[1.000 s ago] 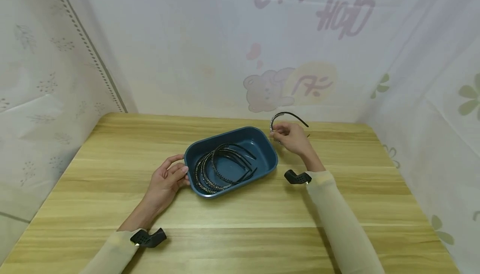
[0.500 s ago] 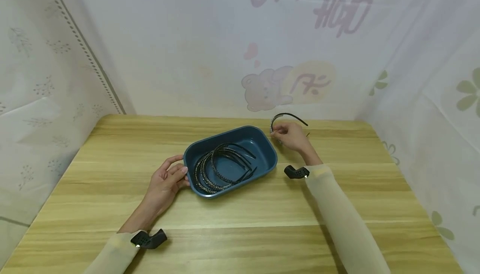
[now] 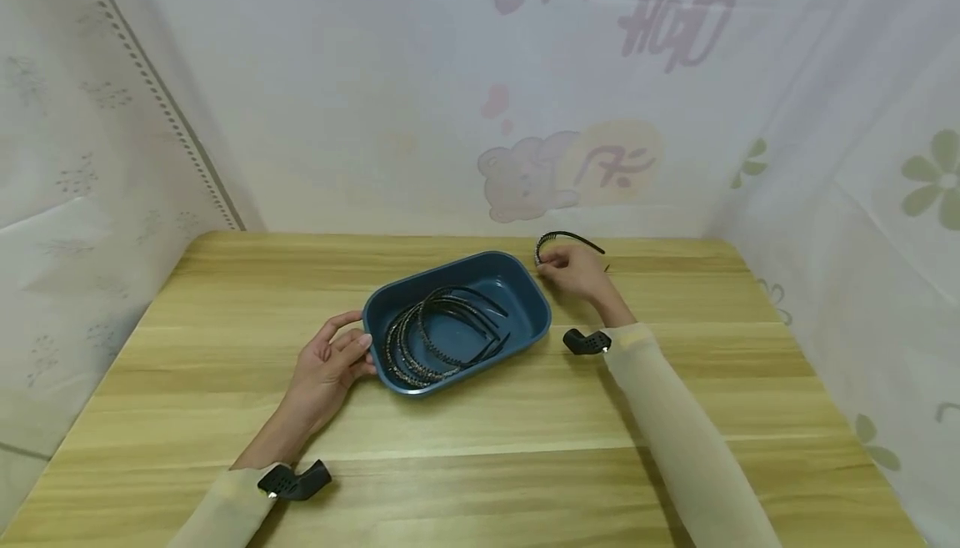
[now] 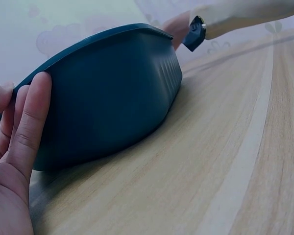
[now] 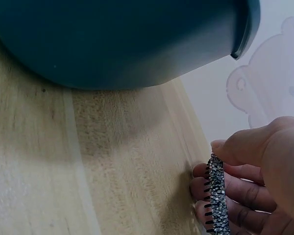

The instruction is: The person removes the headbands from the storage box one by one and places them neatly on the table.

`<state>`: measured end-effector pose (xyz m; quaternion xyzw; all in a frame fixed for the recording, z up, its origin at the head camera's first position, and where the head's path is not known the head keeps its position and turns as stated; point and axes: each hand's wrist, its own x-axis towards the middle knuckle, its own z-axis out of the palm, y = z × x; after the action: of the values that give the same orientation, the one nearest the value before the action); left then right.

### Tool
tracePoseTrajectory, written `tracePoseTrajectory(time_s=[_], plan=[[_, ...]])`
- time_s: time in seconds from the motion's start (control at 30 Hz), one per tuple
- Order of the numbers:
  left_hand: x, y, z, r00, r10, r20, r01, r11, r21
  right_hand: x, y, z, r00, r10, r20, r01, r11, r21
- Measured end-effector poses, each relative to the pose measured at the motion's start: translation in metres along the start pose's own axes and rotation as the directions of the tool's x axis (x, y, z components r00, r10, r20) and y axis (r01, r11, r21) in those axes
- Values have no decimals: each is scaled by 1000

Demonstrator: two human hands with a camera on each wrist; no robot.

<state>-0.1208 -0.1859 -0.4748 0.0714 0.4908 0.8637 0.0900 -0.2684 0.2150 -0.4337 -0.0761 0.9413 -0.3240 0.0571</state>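
Near the desk's far edge (image 3: 660,244), my right hand (image 3: 577,273) pinches a headband (image 5: 218,198) (glittery, toothed); my left hand (image 3: 326,369) pinches the tub (image 4: 108,98).

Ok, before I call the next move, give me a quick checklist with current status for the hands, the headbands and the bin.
1. Held headband secure: ok, pinched between the thumb and fingers of the right hand.
2. Blue bin steadied: ok, the left hand holds its left end.
3. Bin down on the table: ok, its base appears to rest there.
4. Held headband apart from the bin: ok, a gap shows in the right wrist view.
5. Headbands inside lying separately: not ok, they overlap toward the left end.
6. Held headband off the table: cannot tell, the hand hides part of it.
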Motion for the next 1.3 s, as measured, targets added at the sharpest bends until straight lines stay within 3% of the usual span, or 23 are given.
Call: tracePoseTrajectory(time_s=[0.43, 0.7, 0.93, 1.07, 1.3], plan=[[1, -2, 1, 1000, 8, -1, -8, 1000, 0, -2, 1, -2, 999, -35, -31, 34, 999, -29], [2, -2, 1, 1000, 18, 25, -18, 1000, -2, -7, 5, -5, 999, -4, -32, 5, 1000, 29], [-1, -1, -1, 1000, 7, -12, -6, 1000, 26, -13, 5, -7, 999, 25, -31, -23, 997, 72], [-1, -1, -1, 1000, 6, -3, -5, 1000, 26, -18, 4, -11, 999, 38, -36, -35, 995, 96], [2, 0, 0, 1000, 7, 8, -7, 1000, 12, -28, -4, -19, 999, 19, -43, -12, 989, 149]])
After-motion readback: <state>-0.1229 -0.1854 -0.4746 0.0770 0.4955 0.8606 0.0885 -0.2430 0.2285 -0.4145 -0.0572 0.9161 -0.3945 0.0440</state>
